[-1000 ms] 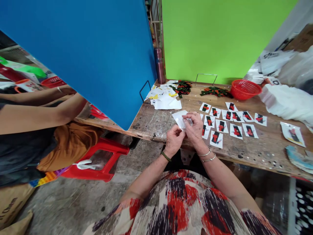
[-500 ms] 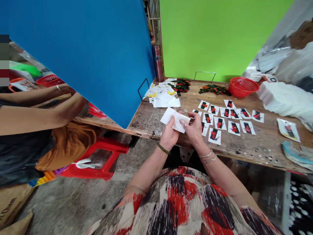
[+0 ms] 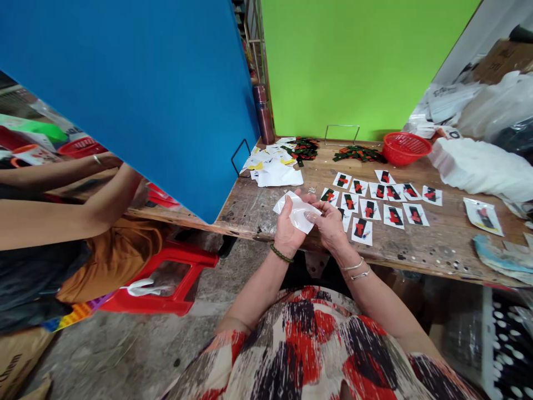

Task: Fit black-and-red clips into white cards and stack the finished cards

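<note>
Between both hands, over the table's front edge, is a white, partly glossy packet. My left hand grips its left part with the thumb on top. At its right edge, my right hand pinches it between thumb and fingers. Just right of my hands, several white cards with black and red pieces lie in uneven rows. Behind the packet is a pile of white papers with yellow bits. Farther back lie two heaps of dark green and red pieces.
A blue panel and a green panel border the wooden table. A thermos, a red basket and wire stands are at the back. At the left, a person's arms show beside a red stool.
The packet has tilted and bent slightly between my hands. The fingers of my right hand have shifted lower around its right edge. The whole view has shifted slightly.
</note>
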`<action>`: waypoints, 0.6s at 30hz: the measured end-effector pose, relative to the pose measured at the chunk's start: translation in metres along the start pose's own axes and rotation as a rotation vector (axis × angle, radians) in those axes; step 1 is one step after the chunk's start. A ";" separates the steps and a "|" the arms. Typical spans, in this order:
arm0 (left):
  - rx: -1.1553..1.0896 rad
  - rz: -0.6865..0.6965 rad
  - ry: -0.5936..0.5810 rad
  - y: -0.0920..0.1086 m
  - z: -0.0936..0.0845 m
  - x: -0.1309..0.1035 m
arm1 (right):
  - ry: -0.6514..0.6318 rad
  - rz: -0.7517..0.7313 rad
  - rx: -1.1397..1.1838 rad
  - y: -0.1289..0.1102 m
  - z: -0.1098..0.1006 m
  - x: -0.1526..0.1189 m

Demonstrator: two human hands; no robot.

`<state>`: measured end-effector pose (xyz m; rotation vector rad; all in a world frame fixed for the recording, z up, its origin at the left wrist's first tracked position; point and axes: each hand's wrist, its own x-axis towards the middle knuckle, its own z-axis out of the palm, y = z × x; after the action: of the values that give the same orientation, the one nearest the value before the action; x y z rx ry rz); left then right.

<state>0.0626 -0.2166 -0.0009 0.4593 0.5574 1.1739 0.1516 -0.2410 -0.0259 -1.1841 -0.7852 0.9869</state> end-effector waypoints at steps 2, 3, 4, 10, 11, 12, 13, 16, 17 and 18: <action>0.014 -0.016 0.075 -0.002 0.004 0.003 | 0.055 -0.128 -0.143 0.003 0.000 0.000; 0.024 -0.025 0.099 -0.003 0.005 0.003 | 0.091 -0.217 -0.236 0.005 0.000 -0.001; 0.029 -0.034 0.109 -0.005 0.007 0.004 | 0.131 -0.312 -0.335 0.005 -0.001 -0.001; -0.031 -0.123 0.062 -0.013 0.010 -0.002 | 0.322 -0.768 -0.812 -0.005 -0.008 0.000; -0.033 -0.155 0.054 -0.011 0.009 -0.002 | 0.313 -0.812 -0.857 -0.006 -0.010 0.000; -0.034 -0.190 0.053 -0.009 0.008 -0.003 | 0.287 -0.844 -0.897 -0.008 -0.012 0.000; -0.038 -0.225 0.062 -0.007 0.007 -0.003 | 0.254 -0.867 -0.936 -0.008 -0.013 -0.001; -0.062 -0.273 0.136 -0.001 0.006 0.000 | 0.155 -0.894 -1.040 -0.006 -0.018 -0.002; -0.057 -0.270 0.148 -0.002 0.006 0.002 | 0.114 -0.894 -1.066 -0.005 -0.019 -0.003; -0.045 -0.276 0.153 -0.003 0.007 0.005 | 0.072 -0.888 -1.085 -0.005 -0.019 -0.004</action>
<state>0.0708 -0.2137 0.0023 0.2453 0.7019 0.9588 0.1687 -0.2522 -0.0249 -1.4878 -1.6806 -0.3084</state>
